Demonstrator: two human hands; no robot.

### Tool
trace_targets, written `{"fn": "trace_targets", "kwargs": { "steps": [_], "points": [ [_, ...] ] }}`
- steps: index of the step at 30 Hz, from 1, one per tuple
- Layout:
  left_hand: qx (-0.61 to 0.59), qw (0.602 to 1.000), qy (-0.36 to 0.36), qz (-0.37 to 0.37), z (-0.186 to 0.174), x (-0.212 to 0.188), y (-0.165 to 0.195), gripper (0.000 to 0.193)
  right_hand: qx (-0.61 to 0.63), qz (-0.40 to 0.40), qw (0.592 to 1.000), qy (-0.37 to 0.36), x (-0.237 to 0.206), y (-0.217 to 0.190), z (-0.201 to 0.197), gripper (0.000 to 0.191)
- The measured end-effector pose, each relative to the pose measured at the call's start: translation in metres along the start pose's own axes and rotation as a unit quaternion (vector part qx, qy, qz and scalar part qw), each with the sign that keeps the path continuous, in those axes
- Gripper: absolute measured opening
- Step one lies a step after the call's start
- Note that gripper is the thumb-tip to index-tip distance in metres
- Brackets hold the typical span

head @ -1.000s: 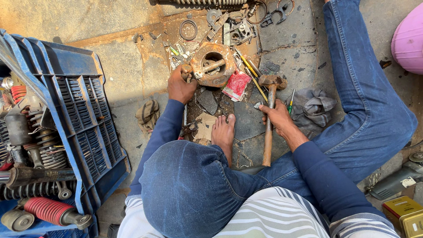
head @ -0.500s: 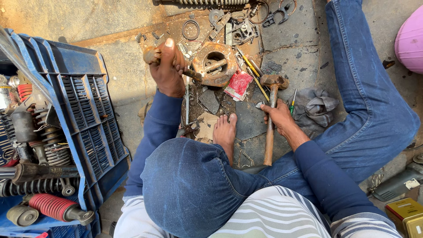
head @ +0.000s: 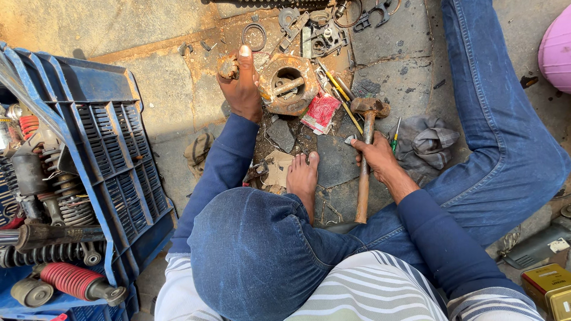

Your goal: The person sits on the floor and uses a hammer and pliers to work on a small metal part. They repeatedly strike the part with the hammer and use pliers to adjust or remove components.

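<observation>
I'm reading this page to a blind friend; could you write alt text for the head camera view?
Seen from above, a person sitting on stone ground grips a wooden-handled hammer in the right hand while the left hand holds a small rusty part beside a round rusty metal housing. A blue crate of springs stands at left.

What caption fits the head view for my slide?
Seated on the ground, left hand grips a small rusty part beside a round metal housing; right hand holds a hammer.
</observation>
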State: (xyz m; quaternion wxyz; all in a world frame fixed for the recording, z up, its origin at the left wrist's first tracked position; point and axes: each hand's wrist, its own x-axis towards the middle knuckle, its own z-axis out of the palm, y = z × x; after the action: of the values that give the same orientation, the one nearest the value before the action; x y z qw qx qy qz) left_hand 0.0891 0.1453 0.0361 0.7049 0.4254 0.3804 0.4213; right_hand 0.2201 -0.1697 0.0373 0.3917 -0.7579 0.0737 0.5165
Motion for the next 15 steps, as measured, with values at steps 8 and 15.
{"fn": "trace_targets", "kwargs": {
  "steps": [8, 15],
  "points": [
    [0.068, 0.996, 0.031, 0.042, 0.0030, 0.0003, -0.0066, 0.028, 0.011, -0.003, 1.000, -0.006, 0.0010, 0.0000, -0.0020, 0.039],
    [0.081, 0.995, 0.022, 0.048, 0.0059, -0.0058, -0.0073, 0.034, 0.052, 0.011, 0.999, -0.008, 0.0089, 0.0053, -0.0058, 0.032]
  ]
}}
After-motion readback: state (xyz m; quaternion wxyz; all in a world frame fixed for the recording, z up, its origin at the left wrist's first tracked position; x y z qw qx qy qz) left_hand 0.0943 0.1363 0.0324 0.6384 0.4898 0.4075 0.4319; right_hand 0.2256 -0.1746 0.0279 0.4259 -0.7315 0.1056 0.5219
